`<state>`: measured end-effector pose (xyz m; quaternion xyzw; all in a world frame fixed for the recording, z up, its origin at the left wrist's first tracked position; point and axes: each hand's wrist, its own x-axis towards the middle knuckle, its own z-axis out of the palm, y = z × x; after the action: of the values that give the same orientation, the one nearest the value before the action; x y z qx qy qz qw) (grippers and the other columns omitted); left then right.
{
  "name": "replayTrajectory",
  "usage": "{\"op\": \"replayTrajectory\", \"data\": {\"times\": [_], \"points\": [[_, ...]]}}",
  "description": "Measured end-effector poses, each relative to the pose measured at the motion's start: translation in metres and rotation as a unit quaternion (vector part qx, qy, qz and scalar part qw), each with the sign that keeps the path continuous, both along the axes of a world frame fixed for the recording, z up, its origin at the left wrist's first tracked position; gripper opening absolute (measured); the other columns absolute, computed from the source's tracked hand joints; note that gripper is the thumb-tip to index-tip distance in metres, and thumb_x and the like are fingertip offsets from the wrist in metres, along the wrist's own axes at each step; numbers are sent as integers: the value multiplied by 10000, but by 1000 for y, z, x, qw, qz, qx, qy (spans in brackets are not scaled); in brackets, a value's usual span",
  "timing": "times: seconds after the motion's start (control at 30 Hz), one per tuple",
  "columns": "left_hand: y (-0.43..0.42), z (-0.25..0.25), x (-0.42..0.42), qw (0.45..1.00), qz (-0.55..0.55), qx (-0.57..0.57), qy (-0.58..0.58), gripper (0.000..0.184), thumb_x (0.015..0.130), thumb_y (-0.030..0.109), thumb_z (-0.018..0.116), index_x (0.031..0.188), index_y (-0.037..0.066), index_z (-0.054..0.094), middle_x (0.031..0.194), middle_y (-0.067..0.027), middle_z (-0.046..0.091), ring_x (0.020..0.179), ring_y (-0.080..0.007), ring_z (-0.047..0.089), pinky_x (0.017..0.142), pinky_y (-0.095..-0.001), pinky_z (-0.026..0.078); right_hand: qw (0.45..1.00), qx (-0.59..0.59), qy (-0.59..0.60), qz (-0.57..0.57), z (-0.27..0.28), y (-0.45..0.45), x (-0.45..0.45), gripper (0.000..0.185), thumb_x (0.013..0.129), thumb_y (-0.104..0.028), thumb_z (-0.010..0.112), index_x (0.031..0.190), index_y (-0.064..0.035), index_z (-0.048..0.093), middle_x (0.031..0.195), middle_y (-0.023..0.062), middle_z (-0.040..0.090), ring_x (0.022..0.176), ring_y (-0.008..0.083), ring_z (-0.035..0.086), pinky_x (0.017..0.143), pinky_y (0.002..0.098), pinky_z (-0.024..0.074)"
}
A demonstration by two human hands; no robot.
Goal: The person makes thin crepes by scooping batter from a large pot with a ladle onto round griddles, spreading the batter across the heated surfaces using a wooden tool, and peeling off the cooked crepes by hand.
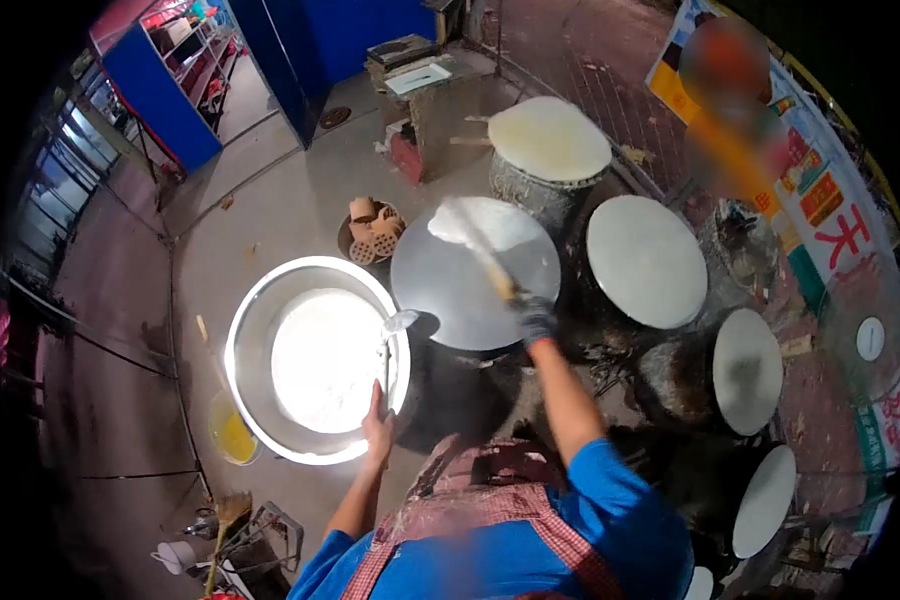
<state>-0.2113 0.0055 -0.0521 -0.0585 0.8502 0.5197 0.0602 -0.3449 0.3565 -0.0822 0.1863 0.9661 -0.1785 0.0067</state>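
Observation:
My left hand [377, 430] is closed around the handle of a metal ladle [401, 321], whose bowl is over the right rim of a large metal pot [240, 345]. White batter [325, 360] fills much of that pot. My right hand [537, 322], in a dark glove, grips a wooden-handled spreader [497, 272]; its far end is blurred by motion. The spreader reaches across a round grey griddle [450, 295], where white batter [485, 222] covers the far part. The rest of the griddle's surface shows bare.
Several round griddles with pale sheets curve along the right, including one sheet [550, 140] and another [647, 262]. Brown perforated briquettes [374, 235] sit in a bowl behind the pot. A bucket of yellow liquid [235, 437] stands left. A person [730, 110] is beyond the banner [830, 215].

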Motion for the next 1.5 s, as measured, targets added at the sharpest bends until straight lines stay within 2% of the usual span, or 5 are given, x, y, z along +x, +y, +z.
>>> {"op": "replayTrajectory", "data": {"times": [0.07, 0.37, 1.27, 1.4, 1.5], "points": [[-7, -3, -1, 996, -11, -84, 32, 730, 684, -38, 532, 1306, 237, 267, 1156, -189, 480, 1009, -340, 501, 813, -329, 403, 883, -423, 181, -97, 14, 31, 39, 280, 764, -261, 568, 957, -60, 597, 833, 81, 629, 730, 186, 585, 671, 310, 455], [3, 12, 11, 999, 29, -15, -28, 682, 703, -122, 426, 1315, 126, 256, 1182, -167, 468, 878, -202, 536, 760, -261, 424, 807, -585, 61, -59, 12, 41, 26, 292, 762, -207, 563, 993, -30, 586, 908, 99, 611, 819, 199, 573, 738, 304, 451], [53, 6, 107, 857, 417, 248, -173, 621, 707, -73, 481, 1240, 201, 321, 523, -18, 391, 368, -123, 390, 300, -261, 289, 753, -631, -180, -40, 29, 96, -49, 139, 719, -206, 626, 782, -82, 621, 596, -12, 522, 390, 83, 384, 329, 238, 316], [54, -2, 121, 862, 424, 229, -157, 634, 698, -81, 483, 1238, 208, 319, 526, -24, 396, 371, -126, 395, 303, -260, 294, 861, -354, -53, 361, 0, 141, -64, 311, 780, -137, 567, 1063, -10, 540, 1051, 77, 560, 971, 179, 514, 830, 292, 408], [60, 8, 121, 857, 445, 208, -158, 658, 689, -91, 487, 1249, 206, 311, 535, -22, 399, 366, -120, 392, 303, -254, 288, 777, -613, -142, 9, 46, 126, -113, 290, 785, -219, 563, 1020, -49, 564, 870, 62, 575, 732, 147, 543, 556, 276, 452]]}}
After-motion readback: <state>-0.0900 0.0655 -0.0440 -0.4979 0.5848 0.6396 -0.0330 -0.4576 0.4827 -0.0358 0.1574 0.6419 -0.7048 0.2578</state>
